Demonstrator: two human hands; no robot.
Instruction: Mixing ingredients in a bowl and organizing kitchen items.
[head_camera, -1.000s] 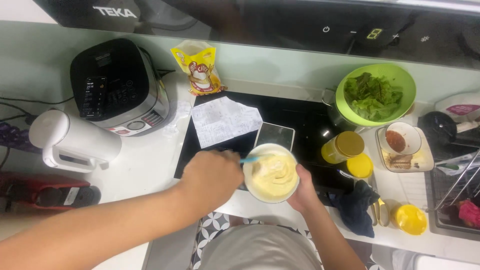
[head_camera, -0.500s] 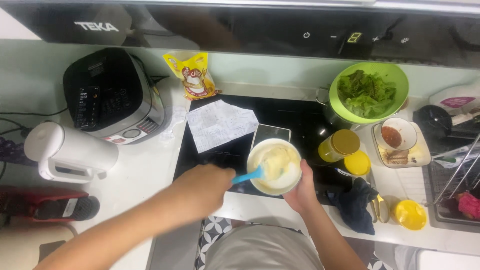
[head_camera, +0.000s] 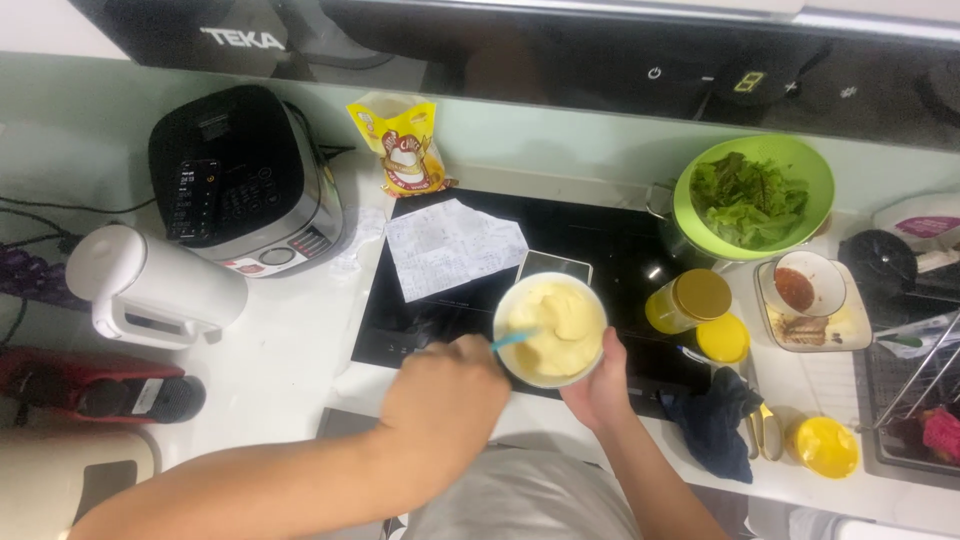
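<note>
Item: white bowl (head_camera: 549, 331), round, holding pale yellow creamy batter; stands at the near edge of the black cooktop (head_camera: 610, 262).
Right hand (head_camera: 603, 383): grip closed around the bowl's near right side, steadying it.
Left hand (head_camera: 446, 399): grip closed on a blue-handled utensil (head_camera: 513, 339), just left of the bowl; the utensil's tip is sunk in the batter.
Green bowl (head_camera: 755, 198), far right: leafy greens.
Small white bowl (head_camera: 809, 283) on a square dish: reddish powder.
Yellow-lidded jar (head_camera: 689, 301), right of the white bowl.
Yellow packet (head_camera: 403, 145), far side, upright against the wall.
Paper sheet (head_camera: 452, 246) lying on the cooktop.
Multicooker (head_camera: 240, 180) and white kettle (head_camera: 150, 287), left.
Surface: white table (head_camera: 290, 340), kitchen.
</note>
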